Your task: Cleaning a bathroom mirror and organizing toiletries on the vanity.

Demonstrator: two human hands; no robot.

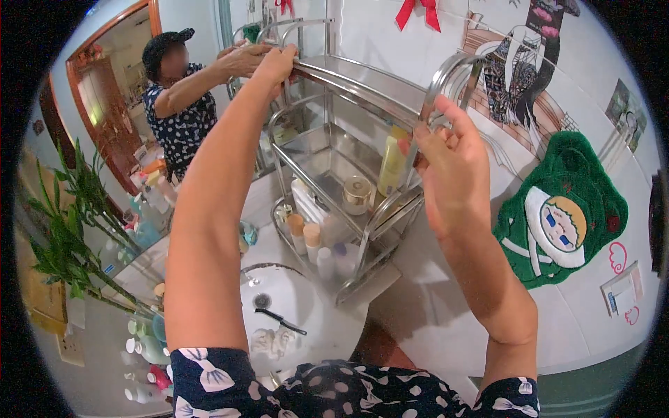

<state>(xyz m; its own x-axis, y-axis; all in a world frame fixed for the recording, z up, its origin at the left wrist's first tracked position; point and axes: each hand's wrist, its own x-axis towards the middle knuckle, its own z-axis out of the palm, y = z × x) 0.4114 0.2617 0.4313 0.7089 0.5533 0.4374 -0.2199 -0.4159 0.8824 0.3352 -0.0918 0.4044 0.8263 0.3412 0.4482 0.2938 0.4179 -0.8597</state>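
A shiny metal storage rack [362,94] with several tiers stands in the corner beside the sink. My left hand [281,64], at the end of a raised arm, is closed on the left end of the top tier's rail. On the rack's right side, my right hand [454,157] grips the curved upright, its index finger partly raised. The top tier looks bare. On the tier below are a yellow tube [392,166] standing upright and a round jar with a gold lid [357,194]. Lower down stand bottles with tan caps [311,235], partly hidden behind the rack's clear sides.
In the white sink [345,324] lie a black-handled brush [281,320] and a crumpled white thing [273,341]. Left are a leafy plant [66,240] and several bottles [146,348]. A mirror [115,76] reflects me. A green hooded towel [526,230] hangs right.
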